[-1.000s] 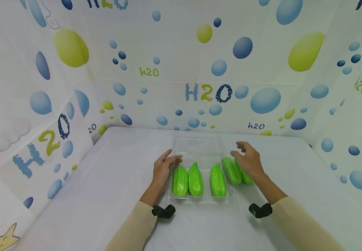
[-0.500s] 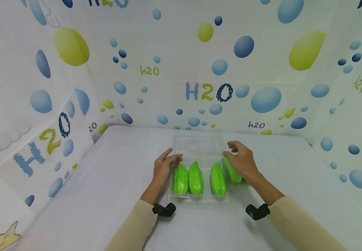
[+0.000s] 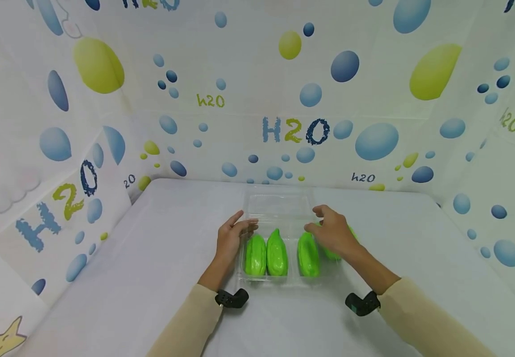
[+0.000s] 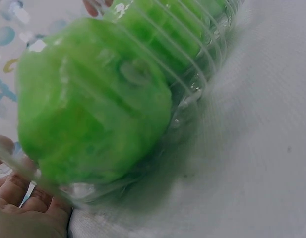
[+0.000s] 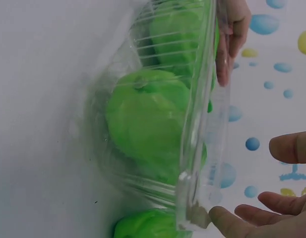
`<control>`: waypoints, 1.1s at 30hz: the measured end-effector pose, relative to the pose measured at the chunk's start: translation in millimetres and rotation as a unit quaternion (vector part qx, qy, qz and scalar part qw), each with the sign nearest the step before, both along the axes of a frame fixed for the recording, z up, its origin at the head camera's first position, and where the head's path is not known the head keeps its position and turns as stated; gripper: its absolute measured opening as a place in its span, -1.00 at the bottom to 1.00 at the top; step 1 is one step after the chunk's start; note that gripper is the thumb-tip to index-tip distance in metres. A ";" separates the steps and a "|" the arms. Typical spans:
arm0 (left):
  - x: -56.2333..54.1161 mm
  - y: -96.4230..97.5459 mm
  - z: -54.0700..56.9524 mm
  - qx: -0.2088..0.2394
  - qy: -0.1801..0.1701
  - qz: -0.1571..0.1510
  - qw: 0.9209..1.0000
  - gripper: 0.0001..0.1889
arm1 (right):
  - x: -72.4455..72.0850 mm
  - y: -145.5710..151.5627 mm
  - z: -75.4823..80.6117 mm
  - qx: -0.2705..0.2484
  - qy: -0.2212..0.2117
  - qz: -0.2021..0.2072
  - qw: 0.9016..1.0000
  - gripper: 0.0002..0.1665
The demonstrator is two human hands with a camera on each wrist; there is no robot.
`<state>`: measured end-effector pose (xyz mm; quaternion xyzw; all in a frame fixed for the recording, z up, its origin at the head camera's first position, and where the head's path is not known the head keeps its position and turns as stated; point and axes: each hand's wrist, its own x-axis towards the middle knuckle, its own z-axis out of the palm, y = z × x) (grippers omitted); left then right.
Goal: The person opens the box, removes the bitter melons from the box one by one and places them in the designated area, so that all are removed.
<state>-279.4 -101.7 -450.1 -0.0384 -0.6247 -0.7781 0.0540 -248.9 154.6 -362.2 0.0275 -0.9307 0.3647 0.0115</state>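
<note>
Three green vegetables (image 3: 277, 254) lie side by side in a clear container (image 3: 293, 265) on the tabletop (image 3: 172, 233). Long axes run away from the person, tips toward the patterned backdrop (image 3: 248, 69); rightmost leans slightly left. Lid (image 3: 280, 204) spread flat beyond. Another green vegetable (image 3: 332, 255) is just right of the rightmost, partly covered by the right hand (image 3: 333, 233), whose thumb and fingers are well apart, gripping nothing. Left hand (image 3: 229, 240): fingers spread loosely at the container's left wall; contact cannot be confirmed.
</note>
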 end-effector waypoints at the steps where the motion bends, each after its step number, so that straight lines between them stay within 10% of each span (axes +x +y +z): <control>1: 0.2 0.0 0.0 0.000 0.000 0.000 1.000 -0.42 | 0.5 -0.8 0.2 -0.001 -0.004 0.002 1.000 -0.30; 33: 0.9 -0.2 -0.1 0.000 -0.003 -0.002 1.000 -0.41 | 11.6 -24.3 -17.5 -0.011 -0.026 -0.010 1.000 -0.19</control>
